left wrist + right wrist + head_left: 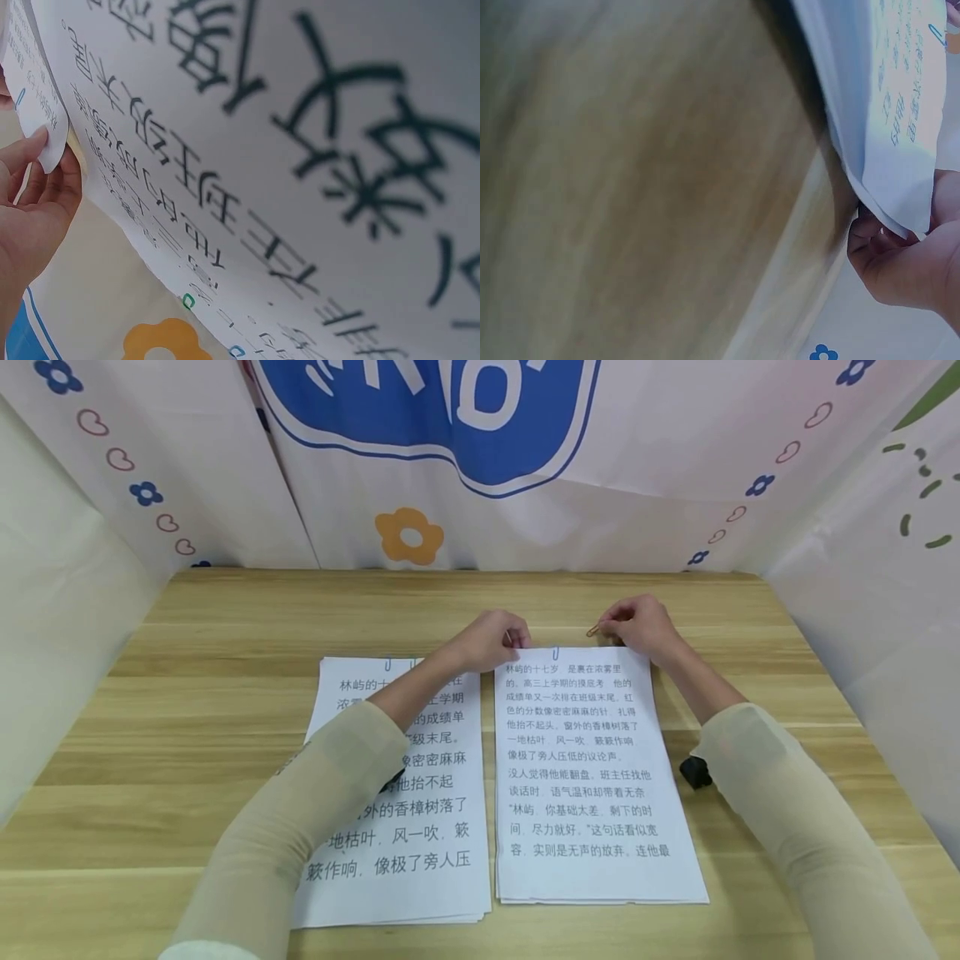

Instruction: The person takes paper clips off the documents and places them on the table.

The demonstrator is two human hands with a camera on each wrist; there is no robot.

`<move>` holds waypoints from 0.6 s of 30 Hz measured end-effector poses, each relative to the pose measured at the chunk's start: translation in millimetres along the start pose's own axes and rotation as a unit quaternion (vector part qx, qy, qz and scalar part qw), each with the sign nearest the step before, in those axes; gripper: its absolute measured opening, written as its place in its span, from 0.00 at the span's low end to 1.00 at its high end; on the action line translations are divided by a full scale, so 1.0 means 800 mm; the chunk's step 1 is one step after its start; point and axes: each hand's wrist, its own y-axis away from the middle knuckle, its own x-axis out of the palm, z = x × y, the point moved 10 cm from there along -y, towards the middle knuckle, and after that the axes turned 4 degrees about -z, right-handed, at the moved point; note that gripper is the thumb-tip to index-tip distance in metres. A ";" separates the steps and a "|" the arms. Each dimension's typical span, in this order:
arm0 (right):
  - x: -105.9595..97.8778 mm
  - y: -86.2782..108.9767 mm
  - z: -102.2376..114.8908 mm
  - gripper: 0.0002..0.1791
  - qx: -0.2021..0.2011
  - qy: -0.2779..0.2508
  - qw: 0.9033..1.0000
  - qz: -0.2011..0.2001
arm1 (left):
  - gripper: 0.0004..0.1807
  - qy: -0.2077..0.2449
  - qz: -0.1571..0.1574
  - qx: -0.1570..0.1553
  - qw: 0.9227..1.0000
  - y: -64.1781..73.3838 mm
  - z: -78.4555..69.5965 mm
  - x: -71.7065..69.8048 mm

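Observation:
Two stacks of printed paper lie side by side on the table. At the top left corner of the right paper stack [577, 760], my left hand [495, 639] pinches the sheets, thumb on top and fingers beneath, as the left wrist view shows. My right hand [641, 625] is at that stack's top right corner, holding a small orange paper clip [593, 631] between its fingertips. One blue paper clip [556, 653] sits on the top edge between the hands. My left forearm crosses the left paper stack [420, 893], which bears a blue clip [387, 664] and a green clip [188, 301].
The wooden table [225, 618] ends at a white printed backdrop [645, 518] at the back. White sheeting [862, 610] hangs on both sides. A small black object [696, 772] shows beside the right sleeve.

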 end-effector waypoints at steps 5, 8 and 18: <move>-0.001 -0.002 0.001 0.08 -0.008 0.013 1.000 -0.005 | 0.08 0.002 -0.001 0.000 1.000 0.001 -0.002 -0.002; -0.001 -0.002 0.001 0.08 -0.012 0.022 1.000 -0.006 | 0.08 0.001 -0.001 -0.001 1.000 0.001 -0.001 -0.002; -0.001 -0.005 0.003 0.08 -0.034 0.055 0.998 0.002 | 0.08 0.001 0.001 0.004 1.000 0.000 -0.003 -0.002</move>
